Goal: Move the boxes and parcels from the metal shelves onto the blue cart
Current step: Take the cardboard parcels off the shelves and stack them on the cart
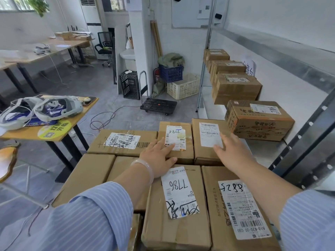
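Several brown cardboard boxes with white labels are stacked close in front of me; the cart beneath them is hidden. My left hand (159, 156) lies flat on a small box with a "7786" label (179, 131), fingers spread. My right hand (232, 151) rests open against the near edge of the neighbouring box (204, 129). Closer to me lie a long box labelled "7786" (183, 223) and another long box (226, 205). On the metal shelf (262, 147) to the right stand an orange-printed box (261, 124) and further boxes (235, 87) behind it.
A wooden table (59, 129) with headsets stands at the left. Beyond the stack are a black platform trolley (159, 105), a black crate (129, 84), a white crate (183, 87) and a blue crate (171, 73). Cables trail on the floor. A shelf upright (304, 142) slants at right.
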### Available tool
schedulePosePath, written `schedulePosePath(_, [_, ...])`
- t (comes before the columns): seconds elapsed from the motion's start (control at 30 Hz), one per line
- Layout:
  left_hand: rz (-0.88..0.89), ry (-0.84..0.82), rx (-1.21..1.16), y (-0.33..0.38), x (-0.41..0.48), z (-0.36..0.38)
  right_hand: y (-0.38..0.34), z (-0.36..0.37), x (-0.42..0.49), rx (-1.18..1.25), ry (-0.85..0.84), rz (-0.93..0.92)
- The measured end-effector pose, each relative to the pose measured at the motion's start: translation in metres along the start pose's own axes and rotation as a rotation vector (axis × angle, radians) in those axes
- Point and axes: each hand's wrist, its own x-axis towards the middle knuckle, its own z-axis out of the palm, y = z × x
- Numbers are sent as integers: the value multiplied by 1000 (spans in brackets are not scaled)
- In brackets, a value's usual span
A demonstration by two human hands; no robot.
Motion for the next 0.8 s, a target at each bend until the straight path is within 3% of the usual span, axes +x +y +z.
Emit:
schedulePosePath(0.23, [-125,25,-24,-72,-28,-22,-102,22,-21,-95,28,-357])
schedulePosePath(0.37, [-194,6,-20,-118,-42,-32,-153,50,-32,-172,-64,-499])
schedulePosePath(0.63, [-190,54,-5,-177,-50,-24,-215,99,-30,-326,-155,-578])
schedulePosePath(0.8, [-185,34,42,-208,-46,-14,-226,125,-28,-413,-273,-492])
